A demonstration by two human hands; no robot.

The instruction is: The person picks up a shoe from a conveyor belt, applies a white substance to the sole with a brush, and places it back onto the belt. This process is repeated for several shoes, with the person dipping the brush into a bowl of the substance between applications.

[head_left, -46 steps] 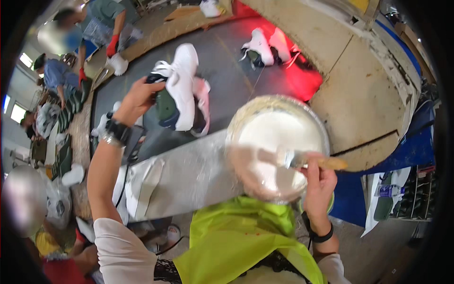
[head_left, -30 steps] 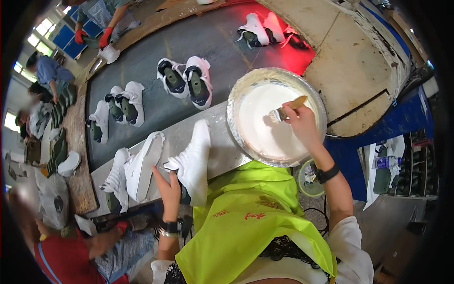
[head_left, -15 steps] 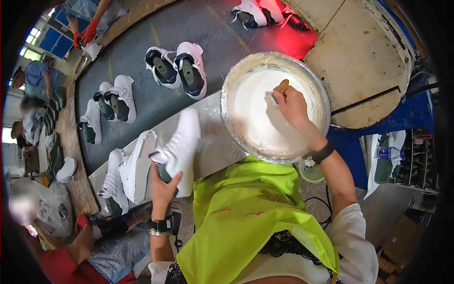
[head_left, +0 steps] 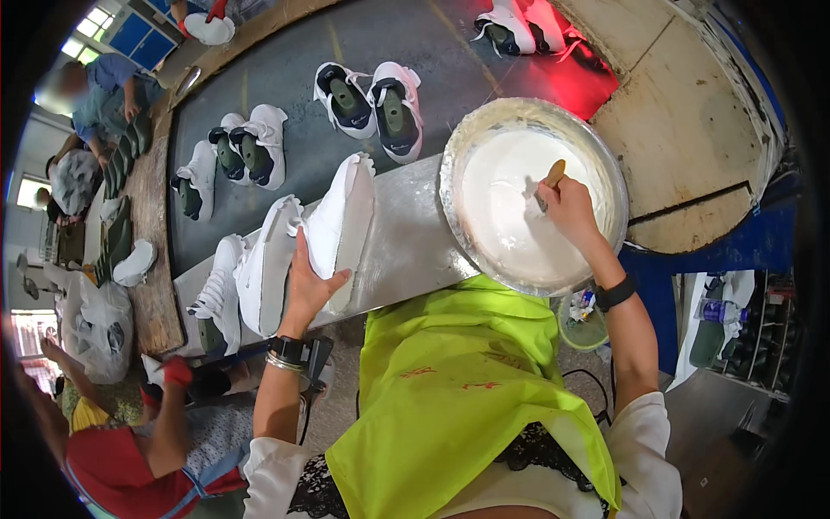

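My left hand (head_left: 311,287) is around the lower end of a white shoe (head_left: 340,221), thumb on one side and fingers on the other. The shoe stands tilted on the metal ledge, its pale sole side turned right. Two more white shoes lean beside it: a middle shoe (head_left: 264,264) touching it and a laced shoe (head_left: 223,290) at the left. Over a metal basin (head_left: 451,203) of white liquid (head_left: 501,186), my right hand (head_left: 571,209) grips a brush (head_left: 554,175) with a yellowish handle. The brush's lower end is partly hidden by my fingers.
Several white shoes with dark insoles, such as a pair (head_left: 393,112), sit on the dark belt (head_left: 298,82) beyond the metal ledge (head_left: 406,221). A worn round board (head_left: 683,130) lies right of the basin. Co-workers, one in a red top (head_left: 112,445), are at the left.
My left hand has set the white shoe against the others on the ledge, turning its sole side right. My right hand's brush stays over the basin. The view has shifted left.
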